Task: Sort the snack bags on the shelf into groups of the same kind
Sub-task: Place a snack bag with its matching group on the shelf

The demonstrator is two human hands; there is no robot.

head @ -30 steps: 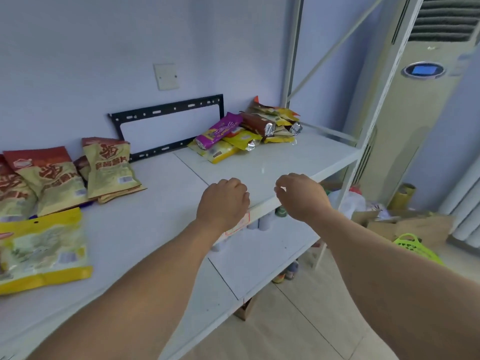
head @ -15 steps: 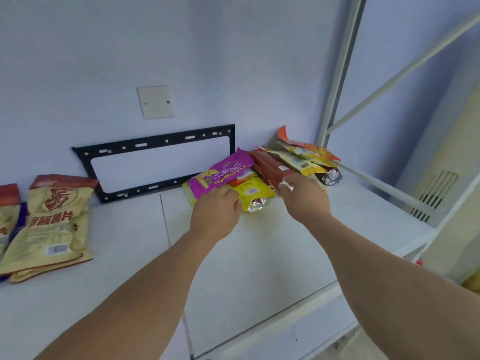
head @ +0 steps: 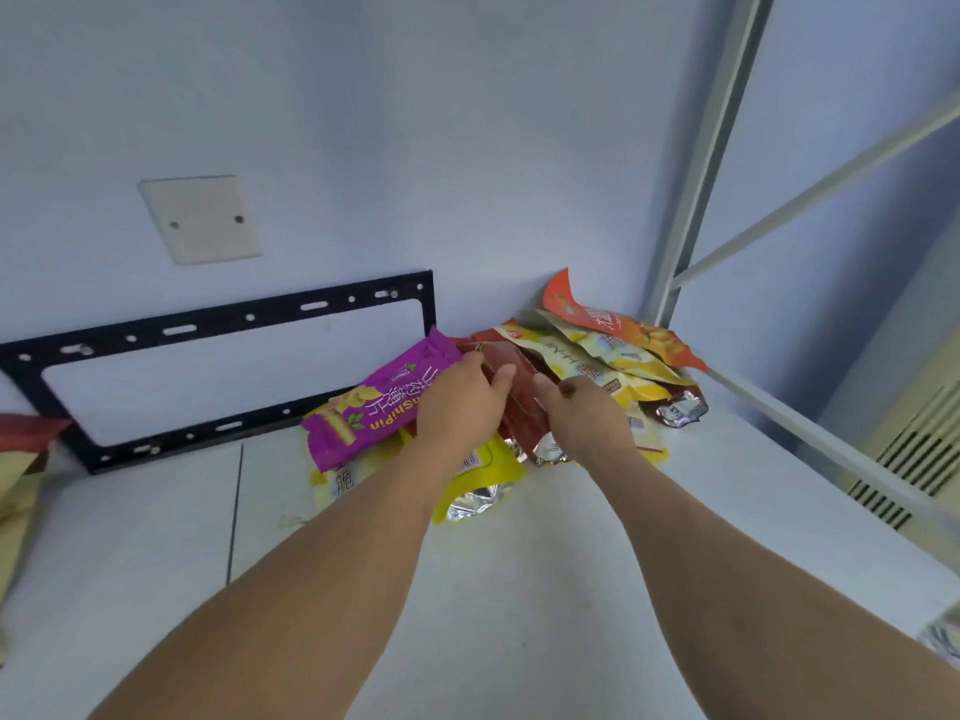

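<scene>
A mixed pile of snack bags lies at the back right of the white shelf (head: 519, 574). In it are a purple bag (head: 374, 407), a dark red bag (head: 522, 413), a yellow bag (head: 485, 472) with a silver bottom, pale yellow bags (head: 597, 356), an orange bag (head: 613, 319) and a small brown foil pack (head: 680, 407). My left hand (head: 462, 407) lies over the purple bag's right end, with thumb and fingers pinching the dark red bag's left edge. My right hand (head: 587, 420) grips that bag's right side with curled fingers.
A beige and red bag (head: 18, 459) shows at the left edge. A black metal bracket (head: 234, 319) leans on the wall behind the shelf, under a blank wall plate (head: 202, 218). The shelf's grey post (head: 696, 200) and diagonal brace stand right of the pile.
Both hands reached forward from the shelf's front edge to the pile and have closed round the dark red bag. The view came closer and turned right.
</scene>
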